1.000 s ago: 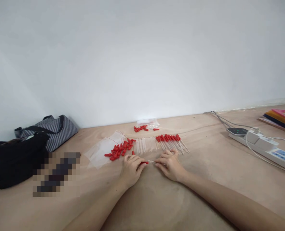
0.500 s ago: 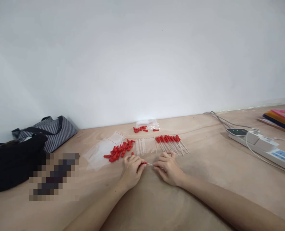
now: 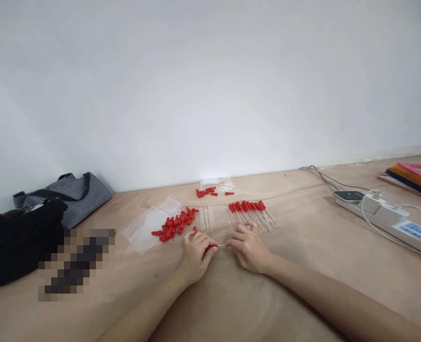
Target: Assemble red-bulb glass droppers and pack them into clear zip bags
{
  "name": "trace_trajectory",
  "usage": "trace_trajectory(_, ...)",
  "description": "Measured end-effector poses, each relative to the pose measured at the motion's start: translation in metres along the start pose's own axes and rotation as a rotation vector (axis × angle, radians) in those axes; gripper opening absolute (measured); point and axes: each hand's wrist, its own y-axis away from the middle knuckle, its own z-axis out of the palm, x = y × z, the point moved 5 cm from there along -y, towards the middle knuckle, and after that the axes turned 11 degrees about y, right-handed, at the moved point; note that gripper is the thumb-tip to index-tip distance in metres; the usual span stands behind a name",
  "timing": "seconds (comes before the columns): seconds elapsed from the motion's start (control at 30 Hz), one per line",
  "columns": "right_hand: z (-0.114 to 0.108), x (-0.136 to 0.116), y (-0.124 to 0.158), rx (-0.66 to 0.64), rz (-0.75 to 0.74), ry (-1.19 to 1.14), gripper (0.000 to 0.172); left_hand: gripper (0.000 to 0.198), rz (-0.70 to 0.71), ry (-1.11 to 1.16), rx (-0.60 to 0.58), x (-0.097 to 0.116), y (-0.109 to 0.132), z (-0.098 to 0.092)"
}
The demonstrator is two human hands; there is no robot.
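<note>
Between the fingers of my left hand is a red rubber dropper bulb, mostly covered by the fingers. My right hand pinches a clear glass dropper tube, whose visible end meets the bulb's mouth; how deep it sits cannot be seen. Beyond the hands lies a row of bare clear tubes. To its right are several droppers with red bulbs fitted, side by side. A pile of loose red bulbs lies left of the row, and one single bulb rests just past my left fingers.
Clear zip bags lie under and beside the bulb pile. Farther back, more red bulbs sit by another clear bag. A striped bag and black cloth are at left; a power strip with cables is at right.
The tube between my hands has gone from slightly tilted to nearly level. Both hands keep their grip and almost the same place; the view has shifted a little.
</note>
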Motion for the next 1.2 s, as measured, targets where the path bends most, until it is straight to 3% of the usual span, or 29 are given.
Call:
trace_trajectory(0.37, -0.002, 0.0, -0.007, -0.143, 0.087, -0.15, 0.016, 0.011, 0.153, -0.024, 0.098, 0.013, 0.004, -0.005)
trace_trajectory(0.73, 0.003, -0.002, -0.012, -0.291, 0.219, -0.278, 0.018, 0.012, 0.177, -0.04, 0.107, 0.015, 0.003, -0.006)
trace_trajectory(1.07, -0.003, 0.002, -0.008, -0.228, 0.181, -0.184, 0.018, 0.01, 0.094, -0.107, 0.044, 0.005, 0.005, -0.01)
trace_trajectory(1.2, -0.003, -0.001, -0.008, -0.199, 0.168, -0.166, 0.018, 0.013, 0.08, -0.071, 0.069, 0.007, 0.006, -0.009)
